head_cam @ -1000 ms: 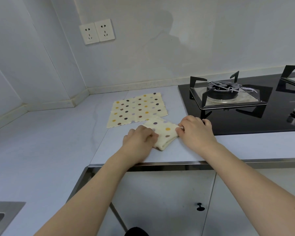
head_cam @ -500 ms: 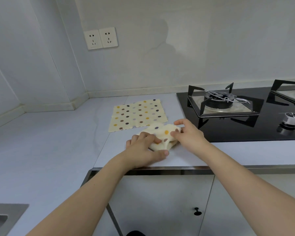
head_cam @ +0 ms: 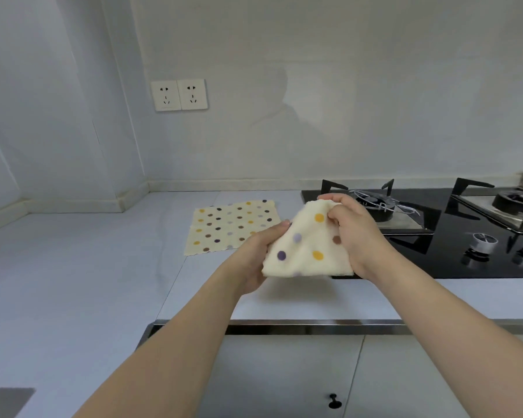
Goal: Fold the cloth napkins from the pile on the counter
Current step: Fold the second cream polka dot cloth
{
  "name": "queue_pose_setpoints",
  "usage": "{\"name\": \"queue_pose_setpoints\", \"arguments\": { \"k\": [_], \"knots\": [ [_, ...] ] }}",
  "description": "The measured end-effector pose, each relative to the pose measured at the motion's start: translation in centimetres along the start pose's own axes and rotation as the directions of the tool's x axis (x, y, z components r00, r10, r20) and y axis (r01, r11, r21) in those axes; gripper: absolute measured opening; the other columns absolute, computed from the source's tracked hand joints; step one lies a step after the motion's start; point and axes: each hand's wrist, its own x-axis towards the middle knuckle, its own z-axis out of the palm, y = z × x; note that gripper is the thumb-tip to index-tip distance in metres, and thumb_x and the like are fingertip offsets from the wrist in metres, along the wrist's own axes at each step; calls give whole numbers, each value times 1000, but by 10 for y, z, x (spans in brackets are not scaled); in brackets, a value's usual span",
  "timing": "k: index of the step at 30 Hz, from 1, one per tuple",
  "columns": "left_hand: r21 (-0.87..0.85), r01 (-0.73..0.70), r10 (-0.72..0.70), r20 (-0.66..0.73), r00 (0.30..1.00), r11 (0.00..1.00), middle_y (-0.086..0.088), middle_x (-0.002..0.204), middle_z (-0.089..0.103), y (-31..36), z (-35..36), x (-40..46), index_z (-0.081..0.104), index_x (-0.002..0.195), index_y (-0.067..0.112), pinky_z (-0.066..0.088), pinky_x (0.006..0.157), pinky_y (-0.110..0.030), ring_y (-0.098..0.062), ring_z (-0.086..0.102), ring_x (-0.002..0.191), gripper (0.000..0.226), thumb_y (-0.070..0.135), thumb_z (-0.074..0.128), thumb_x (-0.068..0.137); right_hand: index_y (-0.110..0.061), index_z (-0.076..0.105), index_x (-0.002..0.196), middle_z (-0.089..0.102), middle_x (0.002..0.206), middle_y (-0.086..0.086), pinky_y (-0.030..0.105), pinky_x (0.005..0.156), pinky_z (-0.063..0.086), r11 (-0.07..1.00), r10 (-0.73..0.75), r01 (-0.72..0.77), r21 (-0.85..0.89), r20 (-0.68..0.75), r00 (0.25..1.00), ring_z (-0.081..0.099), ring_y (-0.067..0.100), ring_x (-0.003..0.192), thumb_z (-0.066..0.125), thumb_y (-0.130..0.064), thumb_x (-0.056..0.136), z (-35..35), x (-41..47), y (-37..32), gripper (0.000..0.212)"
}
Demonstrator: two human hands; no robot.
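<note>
A folded cream napkin with coloured dots [head_cam: 305,248] hangs in the air above the counter's front part. My left hand [head_cam: 254,254] grips its left edge from below, thumb along the side. My right hand [head_cam: 354,233] pinches its upper right corner and holds the right edge. A second dotted napkin [head_cam: 224,227] lies spread flat on the grey counter [head_cam: 103,267], behind and to the left of my hands.
A black gas hob [head_cam: 453,236] with pan supports and knobs takes up the right of the counter. Two wall sockets [head_cam: 178,95] sit above the back left. A sink corner [head_cam: 3,399] shows at the bottom left. Cabinet doors with a knob [head_cam: 333,401] are below.
Both hands have lifted the folded napkin off the counter and raised it into the air. The camera has tilted upward. The flat napkin has not moved.
</note>
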Motion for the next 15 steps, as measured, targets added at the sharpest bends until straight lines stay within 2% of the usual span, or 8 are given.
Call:
{"name": "queue_pose_setpoints", "arguments": {
  "k": [2, 5, 8, 11, 13, 15],
  "knots": [
    [-70, -21, 21, 4, 1000, 997, -5, 102, 71, -2, 11, 7, 65, 114, 16, 54, 63, -28, -23, 67, 87, 34, 40, 61, 90, -24, 62, 95, 61, 88, -2, 26, 58, 38, 999, 3, -5, -34, -43, 999, 52, 14, 74, 40, -10, 91, -10, 3, -2, 27],
    [-47, -90, 86, -66, 994, 995, -13, 112, 69, -2, 24, 23, 55, 123, 9, 52, 77, -42, -29, 66, 93, 58, 36, 73, 76, -20, 58, 103, 58, 89, -3, 25, 56, 36, 993, 12, -25, -116, -105, 994, 50, 11, 70, 41, -12, 94, -26, 15, 5, 21],
    [13, -179, 179, -133, 975, 984, -2, 109, 69, 0, 31, 44, 53, 124, 17, 52, 79, -43, -27, 67, 95, 45, 21, 72, 83, -21, 53, 109, 58, 97, -2, 27, 59, 38, 987, 36, -58, -150, -150, 988, 51, 12, 75, 42, -17, 94, -38, 38, 19, 19],
    [143, -212, 238, -203, 950, 967, 3, 111, 66, 4, 34, 78, 57, 120, 26, 54, 88, -47, -24, 65, 105, 33, 18, 65, 89, -10, 57, 96, 56, 88, 7, 28, 62, 39, 972, 116, -142, -186, -142, 983, 49, 19, 69, 44, -21, 95, -41, 72, 35, 17],
    [240, -209, 270, -256, 928, 948, 3, 109, 66, 7, 36, 105, 61, 110, 27, 57, 80, -44, -22, 64, 103, 21, 20, 60, 90, -6, 57, 94, 53, 88, 9, 28, 61, 39, 965, 171, -200, -169, -172, 970, 48, 21, 68, 45, -24, 95, -38, 99, 44, 21],
    [307, -206, 301, -304, 904, 929, 4, 101, 65, 9, 35, 135, 58, 102, 25, 54, 58, -33, -19, 62, 93, 10, 22, 53, 93, -4, 56, 107, 54, 94, 10, 28, 60, 38, 967, 178, -210, -143, -208, 962, 49, 21, 71, 45, -26, 95, -34, 129, 52, 28]
  ]
}}
